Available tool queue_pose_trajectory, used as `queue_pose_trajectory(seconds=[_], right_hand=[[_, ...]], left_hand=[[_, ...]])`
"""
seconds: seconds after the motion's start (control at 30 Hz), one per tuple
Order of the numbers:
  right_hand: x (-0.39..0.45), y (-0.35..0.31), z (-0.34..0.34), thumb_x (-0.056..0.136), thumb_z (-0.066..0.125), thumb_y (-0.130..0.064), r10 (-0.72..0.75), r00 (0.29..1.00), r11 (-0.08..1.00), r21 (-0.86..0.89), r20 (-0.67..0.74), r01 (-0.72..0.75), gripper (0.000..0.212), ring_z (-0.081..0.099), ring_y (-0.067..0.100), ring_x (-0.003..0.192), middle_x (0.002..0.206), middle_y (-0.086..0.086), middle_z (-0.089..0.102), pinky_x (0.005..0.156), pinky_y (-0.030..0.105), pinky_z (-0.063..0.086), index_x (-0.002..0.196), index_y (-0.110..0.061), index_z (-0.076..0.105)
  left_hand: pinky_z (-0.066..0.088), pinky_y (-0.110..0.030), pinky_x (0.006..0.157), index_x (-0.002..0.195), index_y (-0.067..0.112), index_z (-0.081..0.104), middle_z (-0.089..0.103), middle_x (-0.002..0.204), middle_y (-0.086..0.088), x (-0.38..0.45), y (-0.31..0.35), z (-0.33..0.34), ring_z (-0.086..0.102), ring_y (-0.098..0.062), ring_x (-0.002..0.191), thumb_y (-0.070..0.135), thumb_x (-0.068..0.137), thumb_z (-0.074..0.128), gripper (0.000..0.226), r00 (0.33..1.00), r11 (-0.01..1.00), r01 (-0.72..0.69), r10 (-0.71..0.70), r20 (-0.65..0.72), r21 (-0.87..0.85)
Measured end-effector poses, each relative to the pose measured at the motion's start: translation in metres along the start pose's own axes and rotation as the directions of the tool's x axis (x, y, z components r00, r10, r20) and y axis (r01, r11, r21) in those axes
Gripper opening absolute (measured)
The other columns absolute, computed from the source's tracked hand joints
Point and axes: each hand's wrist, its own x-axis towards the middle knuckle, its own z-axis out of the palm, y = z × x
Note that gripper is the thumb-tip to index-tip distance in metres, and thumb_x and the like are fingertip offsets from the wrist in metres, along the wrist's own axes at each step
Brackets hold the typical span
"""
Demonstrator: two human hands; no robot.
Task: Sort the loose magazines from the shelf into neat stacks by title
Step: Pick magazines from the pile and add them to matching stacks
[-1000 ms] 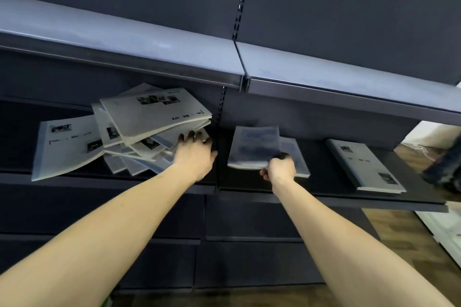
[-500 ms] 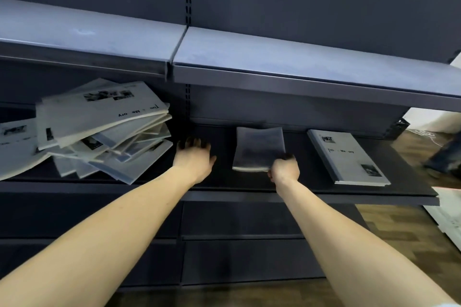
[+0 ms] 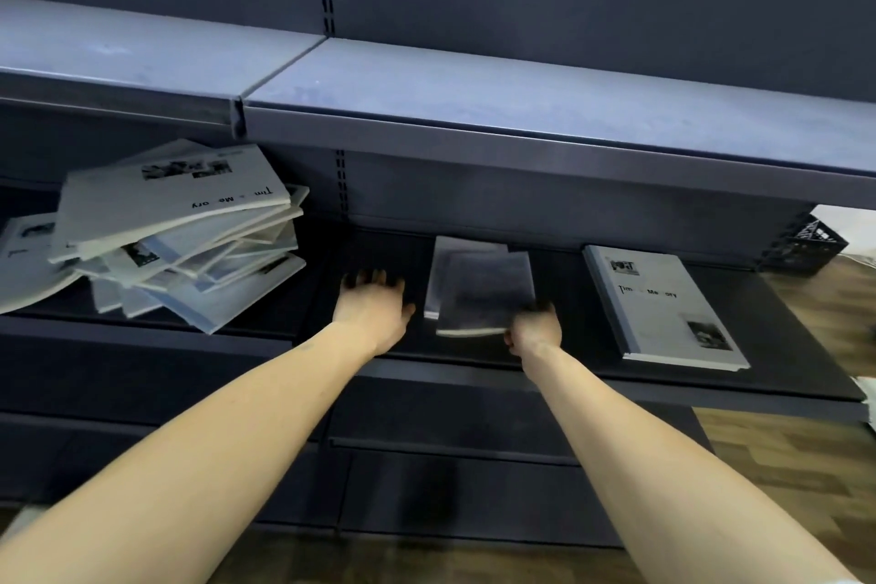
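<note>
We note the right hand (image 3: 533, 327) with its grip clamped on the near right corner of a dark grey-blue magazine (image 3: 488, 294), fingers curled over the cover. That magazine now lies askew on a second dark-covered magazine (image 3: 448, 270) already on the black metal shelf (image 3: 592, 360); a second ago it was lifted above the shelf, and the two covers are not yet squared.

The left hand (image 3: 374, 311) has left the loose heap and now rests palm down on bare shelf just left of the dark pair, its grip apart and holding nothing. We judge that one title has gained a copy and that this hand is placed to help align the edges.

As to holders: the shelf bay under the hands carries the dark pair and, well to the right, a pale grey magazine with black lettering (image 3: 663, 304) lying flat. The bay to the left holds the untidy heap of pale grey magazines (image 3: 180, 232), fanned and tilted, so most sorting remains. The grey shelf above (image 3: 474, 104) shows nothing on it. A black plastic crate (image 3: 806, 247) stands at far right; its contents are not visible.
</note>
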Motion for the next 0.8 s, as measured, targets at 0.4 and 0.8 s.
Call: queue_pose_trajectory(seconds=[0.4, 0.8], right_hand=[[0.004, 0.006, 0.003, 0.074, 0.080, -0.051, -0.177, 0.966, 0.801, -0.542, 0.191, 0.254, 0.102, 0.054, 0.032, 0.121, 0.151, 0.013, 0.025, 0.094, 0.035, 0.050, 0.152, -0.021, 0.021], [0.015, 0.001, 0.011, 0.081, 0.069, -0.058, -0.234, 0.953, 0.664, -0.683, 0.194, 0.303, 0.083, 0.029, 0.035, 0.138, 0.147, 0.014, 0.033, 0.103, 0.042, 0.041, 0.147, -0.023, 0.034]], left_hand=[[0.028, -0.047, 0.112, 0.144, 0.020, 0.037, 0.037, 0.148, -0.011, 0.021, 0.019, 0.005, 0.034, -0.034, 0.134, 0.044, 0.101, 0.034, 0.050, 1.000, 1.000, -0.005, 0.005, -0.007, -0.003], [0.025, -0.047, 0.114, 0.147, 0.019, 0.035, 0.033, 0.150, -0.012, 0.055, 0.010, 0.006, 0.031, -0.034, 0.137, 0.046, 0.101, 0.033, 0.053, 0.999, 1.000, -0.016, 0.017, 0.046, -0.024]])
